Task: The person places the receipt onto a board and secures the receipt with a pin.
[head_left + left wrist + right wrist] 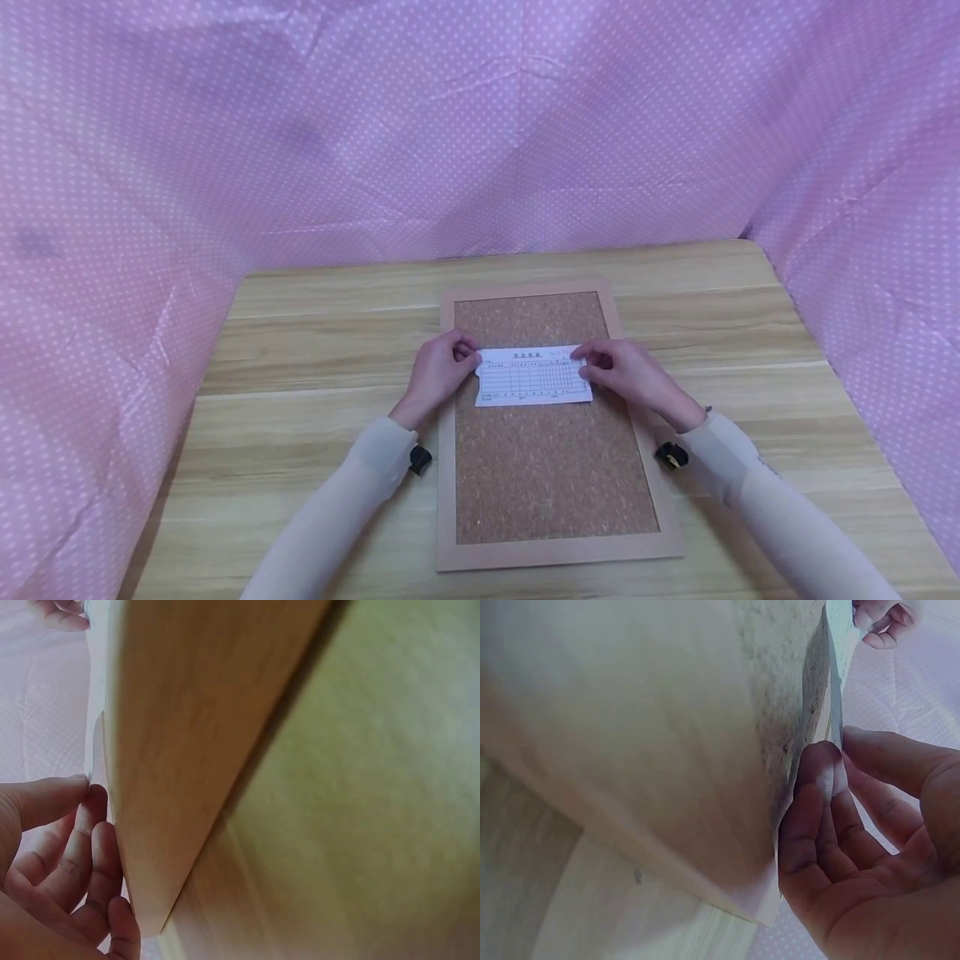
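A white printed form slip (pixel 534 379) with a ruled table lies across the upper half of a cork board (pixel 555 475). At its left end my left hand (pixel 444 367) pinches the edge between thumb and fingers. The right hand (pixel 626 375) pinches the opposite end near the upper right corner. In the left wrist view, the left thumb (pixel 56 801) meets the fingertips at the paper's edge, beside the board's wooden frame (pixel 187 750). From the right wrist, the slip (pixel 835 690) appears edge-on, between the right thumb (pixel 892 757) and fingers, slightly raised from the cork.
The framed board rests on a wood-grain table (pixel 300 400). Pink dotted cloth (pixel 480 125) hangs behind the table and on both sides. A black wrist device (pixel 420 460) sits at the left cuff, another black device (pixel 671 455) at the right one.
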`<state>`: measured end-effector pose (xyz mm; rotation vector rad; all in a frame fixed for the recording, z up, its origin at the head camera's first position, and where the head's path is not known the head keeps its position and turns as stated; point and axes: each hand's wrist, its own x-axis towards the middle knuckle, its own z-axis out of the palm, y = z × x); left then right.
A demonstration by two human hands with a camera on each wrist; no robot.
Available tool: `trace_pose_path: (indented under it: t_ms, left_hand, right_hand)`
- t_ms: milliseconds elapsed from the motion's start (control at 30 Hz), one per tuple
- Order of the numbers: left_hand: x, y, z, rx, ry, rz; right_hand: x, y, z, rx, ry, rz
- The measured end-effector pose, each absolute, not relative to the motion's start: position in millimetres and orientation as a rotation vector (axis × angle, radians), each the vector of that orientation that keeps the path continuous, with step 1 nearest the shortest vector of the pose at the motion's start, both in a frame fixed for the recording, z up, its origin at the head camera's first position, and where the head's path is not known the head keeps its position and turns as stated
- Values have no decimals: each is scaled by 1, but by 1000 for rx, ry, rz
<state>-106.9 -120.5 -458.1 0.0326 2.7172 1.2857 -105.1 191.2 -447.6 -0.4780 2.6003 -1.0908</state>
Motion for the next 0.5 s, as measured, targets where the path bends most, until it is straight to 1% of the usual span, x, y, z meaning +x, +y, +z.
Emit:
trace_pose_path:
  t_ms: [500]
  left_hand:
    - [-109,-118,-461,49,2744,1217]
  right_hand:
    - [-109,190,-449,-460,2586,-1000]
